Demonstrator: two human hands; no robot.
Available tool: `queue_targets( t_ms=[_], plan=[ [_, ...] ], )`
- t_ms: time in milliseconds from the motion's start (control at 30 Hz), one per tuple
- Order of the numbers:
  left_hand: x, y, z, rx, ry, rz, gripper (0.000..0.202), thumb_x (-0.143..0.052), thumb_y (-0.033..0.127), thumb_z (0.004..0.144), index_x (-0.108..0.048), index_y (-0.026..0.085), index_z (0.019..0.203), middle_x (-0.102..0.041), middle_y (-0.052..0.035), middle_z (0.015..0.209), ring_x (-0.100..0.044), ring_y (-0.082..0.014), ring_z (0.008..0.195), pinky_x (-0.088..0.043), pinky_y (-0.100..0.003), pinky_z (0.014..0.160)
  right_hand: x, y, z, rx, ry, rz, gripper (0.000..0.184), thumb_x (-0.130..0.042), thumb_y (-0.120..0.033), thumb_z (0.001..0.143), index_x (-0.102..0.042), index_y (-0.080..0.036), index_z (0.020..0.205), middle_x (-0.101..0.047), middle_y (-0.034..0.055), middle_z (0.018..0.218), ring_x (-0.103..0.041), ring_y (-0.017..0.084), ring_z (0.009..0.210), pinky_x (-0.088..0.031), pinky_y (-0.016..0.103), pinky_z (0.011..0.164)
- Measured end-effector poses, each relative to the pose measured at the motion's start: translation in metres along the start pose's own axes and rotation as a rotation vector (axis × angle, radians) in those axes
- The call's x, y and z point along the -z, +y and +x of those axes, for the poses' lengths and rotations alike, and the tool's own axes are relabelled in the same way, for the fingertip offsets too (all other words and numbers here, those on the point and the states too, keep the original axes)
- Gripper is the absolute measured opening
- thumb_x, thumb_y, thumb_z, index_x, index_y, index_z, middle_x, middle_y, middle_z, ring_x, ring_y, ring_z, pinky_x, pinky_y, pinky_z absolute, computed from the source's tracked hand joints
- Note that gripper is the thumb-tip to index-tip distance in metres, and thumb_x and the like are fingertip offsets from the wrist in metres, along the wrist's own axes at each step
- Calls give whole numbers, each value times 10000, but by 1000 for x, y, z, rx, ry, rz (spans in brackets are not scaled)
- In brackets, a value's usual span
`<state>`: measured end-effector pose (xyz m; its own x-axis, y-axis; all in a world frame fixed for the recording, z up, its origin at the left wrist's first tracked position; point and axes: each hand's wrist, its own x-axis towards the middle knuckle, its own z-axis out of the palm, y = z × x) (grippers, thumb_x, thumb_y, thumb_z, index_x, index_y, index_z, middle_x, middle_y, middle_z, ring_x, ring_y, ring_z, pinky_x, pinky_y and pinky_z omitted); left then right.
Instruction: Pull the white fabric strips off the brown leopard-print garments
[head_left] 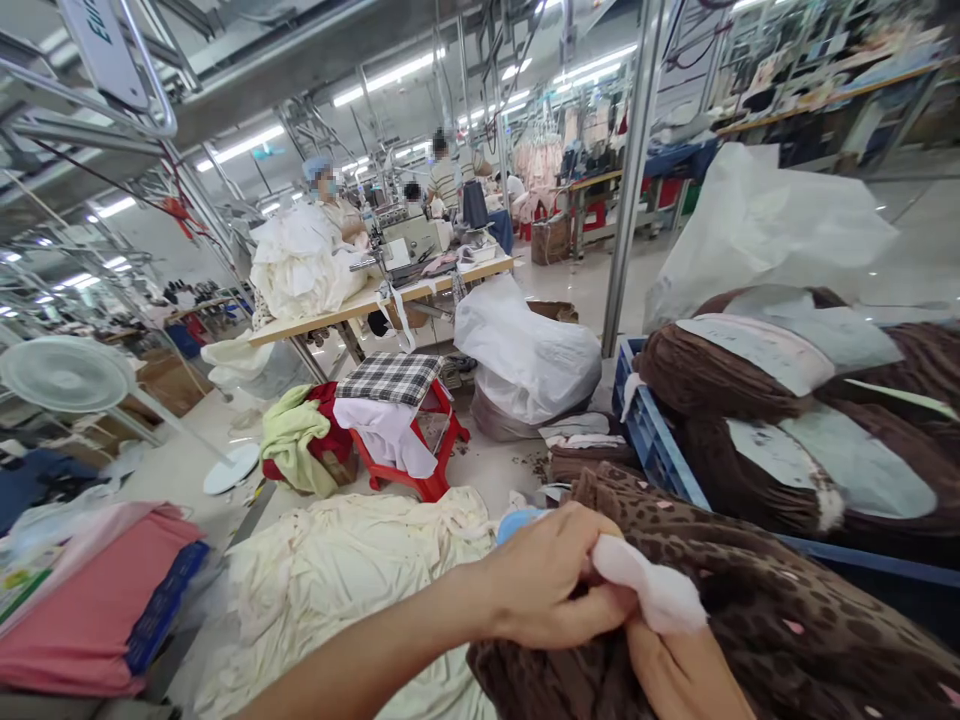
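Left hand pinched shut on white fleece trim of brown leopard-print fleece garment at five o'clock. Right hand beneath, touching the garment, grip impossible to tell. Cream fabric pile at seven o'clock.

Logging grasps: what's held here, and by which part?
Left hand pinches the white fleecy edge of the brown leopard-print fabric. Right hand grips the same fabric just below; its fingers are hidden.
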<state>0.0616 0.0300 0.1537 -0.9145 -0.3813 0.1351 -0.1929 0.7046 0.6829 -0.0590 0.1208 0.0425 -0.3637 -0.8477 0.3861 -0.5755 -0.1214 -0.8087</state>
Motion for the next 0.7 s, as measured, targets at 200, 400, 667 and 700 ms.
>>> queue_targets(
  t_ms=[200,400,667,700],
  plan=[
    [-14,-22,-4,80,-106,143,565,-614,325,650,-451,169,1169,-622,-75,1068,-613,-216,898,-466,-270,759,17,-23,6,117,109,-123,346,-406,-385,945,-651,-142,916,-687,50,832,-663,163,762,-494,104,600],
    [-33,-36,4,58,-45,463,210,-603,335,747,-591,258,943,-675,40,665,-627,-152,570,-306,-215,467,15,-25,0,291,121,-148,236,-369,-274,945,-589,-204,895,-651,27,764,-631,155,680,-522,200,680],
    [-42,-45,3,70,236,673,332,-610,473,728,-567,171,860,-606,-41,554,-565,-199,485,-251,-270,421,25,-27,3,513,91,-268,199,-366,-256,929,-552,-224,992,-578,29,822,-550,174,760,-460,279,711],
    [-42,-45,3,40,250,689,325,-585,469,748,-562,160,848,-607,-63,581,-566,-210,509,-277,-278,433,25,-27,2,504,103,-267,210,-345,-268,945,-546,-225,990,-573,26,815,-549,168,755,-458,277,706]
  ],
)
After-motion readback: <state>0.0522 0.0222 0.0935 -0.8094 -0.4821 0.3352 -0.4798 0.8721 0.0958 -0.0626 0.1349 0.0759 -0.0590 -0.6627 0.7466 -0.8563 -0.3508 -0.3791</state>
